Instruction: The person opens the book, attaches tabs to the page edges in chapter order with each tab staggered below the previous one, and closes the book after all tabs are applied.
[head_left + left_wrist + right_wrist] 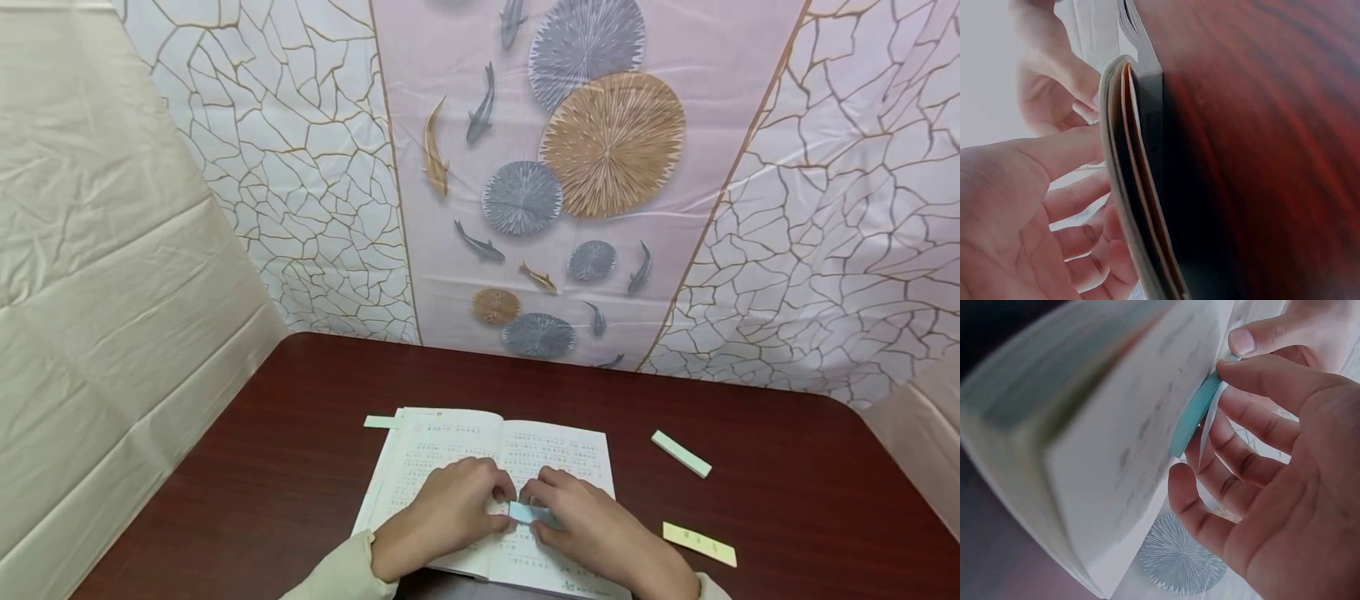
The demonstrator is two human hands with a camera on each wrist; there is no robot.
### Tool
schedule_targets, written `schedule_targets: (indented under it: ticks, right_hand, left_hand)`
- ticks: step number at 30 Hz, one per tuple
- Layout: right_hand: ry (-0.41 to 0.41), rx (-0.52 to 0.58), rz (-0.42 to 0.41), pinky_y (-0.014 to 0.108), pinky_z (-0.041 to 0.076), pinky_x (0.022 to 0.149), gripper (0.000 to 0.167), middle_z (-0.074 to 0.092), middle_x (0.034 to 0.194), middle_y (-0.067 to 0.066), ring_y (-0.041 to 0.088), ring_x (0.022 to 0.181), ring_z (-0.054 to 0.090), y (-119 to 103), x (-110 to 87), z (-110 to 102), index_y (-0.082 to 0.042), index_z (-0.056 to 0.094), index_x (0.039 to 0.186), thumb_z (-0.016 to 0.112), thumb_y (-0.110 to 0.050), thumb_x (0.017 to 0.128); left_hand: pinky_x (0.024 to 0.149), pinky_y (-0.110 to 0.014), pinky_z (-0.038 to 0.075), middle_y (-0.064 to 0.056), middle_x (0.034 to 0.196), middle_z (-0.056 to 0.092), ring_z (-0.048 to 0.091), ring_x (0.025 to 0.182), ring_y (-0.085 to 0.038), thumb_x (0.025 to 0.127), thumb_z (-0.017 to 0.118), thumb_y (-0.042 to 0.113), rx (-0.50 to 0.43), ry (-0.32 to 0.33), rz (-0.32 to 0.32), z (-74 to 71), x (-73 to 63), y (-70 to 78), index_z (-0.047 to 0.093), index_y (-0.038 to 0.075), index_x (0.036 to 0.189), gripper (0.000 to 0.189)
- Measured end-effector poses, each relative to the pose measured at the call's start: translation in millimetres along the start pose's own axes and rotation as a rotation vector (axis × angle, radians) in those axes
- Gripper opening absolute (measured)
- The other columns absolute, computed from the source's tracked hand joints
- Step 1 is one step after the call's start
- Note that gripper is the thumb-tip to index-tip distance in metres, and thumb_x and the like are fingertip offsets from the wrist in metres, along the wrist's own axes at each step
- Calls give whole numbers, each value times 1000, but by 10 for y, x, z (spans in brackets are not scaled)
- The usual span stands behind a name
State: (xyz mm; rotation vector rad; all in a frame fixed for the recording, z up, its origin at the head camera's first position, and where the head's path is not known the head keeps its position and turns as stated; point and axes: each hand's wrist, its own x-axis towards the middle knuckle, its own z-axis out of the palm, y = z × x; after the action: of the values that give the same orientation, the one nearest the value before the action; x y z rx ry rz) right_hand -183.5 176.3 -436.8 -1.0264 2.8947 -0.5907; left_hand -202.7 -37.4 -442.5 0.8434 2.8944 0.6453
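Observation:
Over an open printed book (431, 454), both hands meet at a narrow light-blue pad of sticky notes (529, 512). My right hand (588, 525) pinches the pad between thumb and fingers. In the right wrist view the teal-looking pad (1192, 419) runs out from under the right thumb, and a thin sheet (1211, 422) stands away from it. My left hand (453, 508) pinches the pad's left end with thumb and forefinger. The left wrist view shows the left hand (1041, 206) beside the book's page edges (1138, 144), its other fingers loosely bent.
A pale green sticky strip (382, 422) juts from the book's upper left edge. Right of the book, a light green sticky-note pad (681, 454) and a yellow one with marks (699, 544) lie on the dark red table (300, 475). Patterned cloth (525, 275) hangs behind.

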Motion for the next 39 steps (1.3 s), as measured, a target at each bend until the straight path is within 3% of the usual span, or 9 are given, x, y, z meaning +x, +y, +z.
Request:
schedule_targets:
  ticks: [11,17,21,25,28,34,39]
  right_hand:
    - [42,-68,-18,31,54,69,24,62,97,-11,5,84,60,-17,-2,36,-20,74,104,87,-14,86]
    - [85,-187,-4,34,52,66,25,61,90,-10,12,80,61,-67,0,65,-20,72,96,91,-18,80]
    - [108,-262,50,37,46,68,26,60,88,-10,14,84,61,-132,0,89,-21,69,92,92,-21,79]
    - [108,-266,136,36,35,67,32,57,85,-10,16,85,58,-202,0,111,-21,63,87,93,-21,77]
    - [95,-195,164,34,36,64,35,52,78,-10,12,75,53,-229,1,112,-20,58,84,92,-17,79]
    - [71,193,233,25,38,55,27,48,68,-12,1,60,41,-216,16,125,-18,56,83,80,-13,93]
    - [65,235,284,25,40,57,24,57,69,-9,3,60,44,-197,39,150,-18,58,83,79,-14,94]
  left_hand:
    - [58,-25,44,16,85,60,56,79,-2,77,94,32,40,3,18,26,-5,-1,78,27,90,21]
    - [57,-26,42,15,86,60,54,78,-3,78,94,32,62,-5,24,42,-10,8,77,26,90,21]
    - [57,-26,42,14,86,61,54,78,-4,79,94,33,72,-10,23,52,-8,9,78,25,91,21]
    - [57,-26,42,13,87,61,54,78,-4,79,93,33,87,-9,32,59,-8,10,78,25,92,21]
    - [57,-25,43,13,89,63,54,79,-4,81,92,34,105,-4,49,62,-15,11,78,25,93,21]
    - [57,-21,41,13,90,62,52,76,-1,86,89,37,163,19,97,61,-30,16,77,24,93,19]
    - [56,-21,40,12,90,61,50,75,-1,86,88,36,185,14,106,64,-42,21,76,24,93,19]
